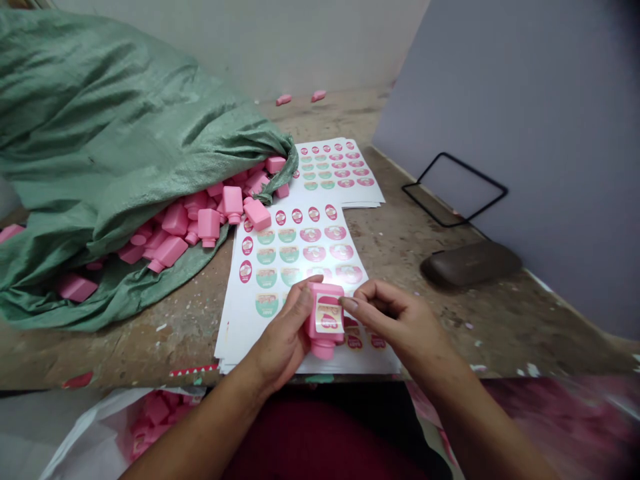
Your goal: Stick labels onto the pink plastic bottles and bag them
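My left hand grips a pink plastic bottle, upright with its neck pointing down. My right hand pinches the right edge of a printed label lying on the bottle's front. Both hands hover just above a stack of sticker sheets with rows of oval pink and green labels. Part of the sheet is hidden under my hands. A second stack of sticker sheets lies behind it. Many loose pink bottles spill from a green woven sack left of the sheets.
The scarred wooden workbench holds a black wire frame and a brown glasses case on the right, against a grey panel. Below the edge, a white plastic bag holds more pink bottles. Two pink bottles lie farther back.
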A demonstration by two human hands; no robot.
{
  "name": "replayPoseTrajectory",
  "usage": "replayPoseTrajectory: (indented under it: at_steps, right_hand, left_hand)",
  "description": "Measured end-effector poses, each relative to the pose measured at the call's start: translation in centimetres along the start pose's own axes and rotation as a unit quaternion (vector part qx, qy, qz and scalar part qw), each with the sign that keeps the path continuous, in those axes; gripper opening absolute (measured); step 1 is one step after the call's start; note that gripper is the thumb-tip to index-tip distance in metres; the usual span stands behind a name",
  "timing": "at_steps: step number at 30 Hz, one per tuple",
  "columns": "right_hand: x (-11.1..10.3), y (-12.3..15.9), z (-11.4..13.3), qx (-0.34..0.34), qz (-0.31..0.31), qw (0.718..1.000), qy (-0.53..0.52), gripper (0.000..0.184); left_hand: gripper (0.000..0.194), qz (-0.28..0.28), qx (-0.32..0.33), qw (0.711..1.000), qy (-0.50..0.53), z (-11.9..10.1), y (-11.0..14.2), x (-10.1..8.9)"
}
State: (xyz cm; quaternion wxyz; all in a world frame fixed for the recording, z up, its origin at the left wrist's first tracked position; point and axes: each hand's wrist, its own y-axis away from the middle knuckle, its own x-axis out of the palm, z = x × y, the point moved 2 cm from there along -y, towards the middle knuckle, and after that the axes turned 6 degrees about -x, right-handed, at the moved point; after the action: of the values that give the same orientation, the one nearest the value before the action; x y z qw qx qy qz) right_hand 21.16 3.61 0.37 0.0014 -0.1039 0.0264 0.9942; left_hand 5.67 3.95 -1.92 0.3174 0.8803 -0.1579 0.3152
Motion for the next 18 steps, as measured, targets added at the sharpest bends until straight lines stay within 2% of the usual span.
replayPoseTrajectory:
  at_steps: [12,18]
  right_hand:
    - [0.02,0.01,-0.62,0.002,0.001,1.0,-0.011,0.036]
    - [-0.19,0.06,-0.97,-0.018,-0.012,1.0,0.001,0.035]
  left_hand:
    - [0.046,0.008,0.002,1.0,0.008,-0.09,-0.07,0.07]
    - [0.049,0.003,0.0,1.0,-0.009,-0.21,0.1,0.12]
